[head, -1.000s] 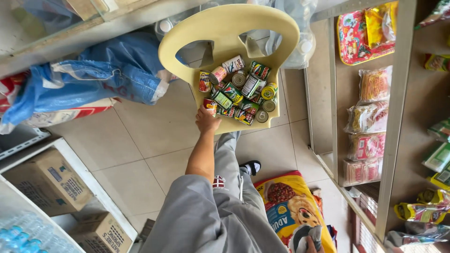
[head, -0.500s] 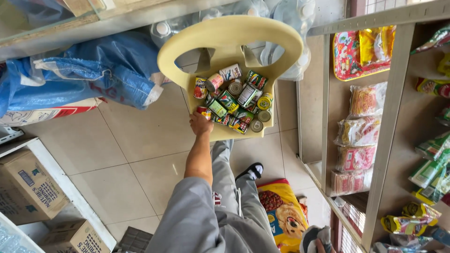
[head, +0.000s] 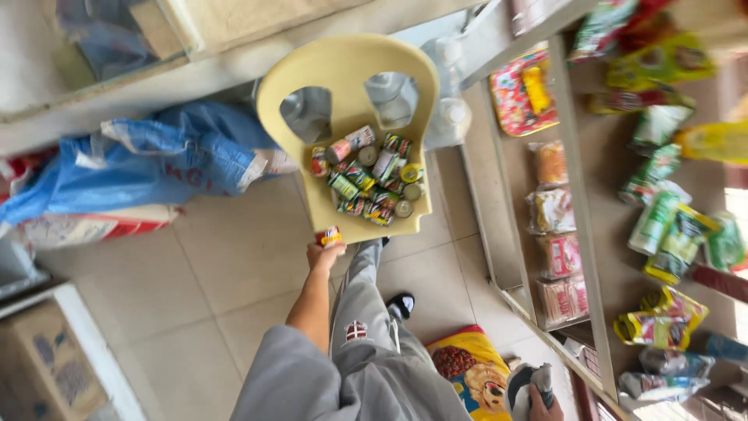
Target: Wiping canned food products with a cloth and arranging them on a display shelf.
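A pale yellow plastic chair (head: 351, 62) stands on the tiled floor, and several small tins (head: 370, 175) lie heaped on its seat. My left hand (head: 322, 256) is stretched out at the seat's front edge and grips a small red can (head: 329, 236), just clear of the heap. My right hand (head: 545, 405) is low at the bottom right edge, closed on a crumpled grey and dark cloth (head: 526, 383). My grey sleeve and grey trouser legs fill the lower middle.
A blue plastic sack (head: 156, 164) lies left of the chair on a white and red bag. Shelves (head: 576, 234) with snack packets run along the right. A yellow printed bag (head: 467, 374) lies by my foot, a cardboard box (head: 47, 366) sits at the lower left, and clear bottles (head: 448, 117) stand behind the chair.
My left hand has drawn back from the heap of tins to the seat's front edge with a red can in it. The view has swung towards the shelves.
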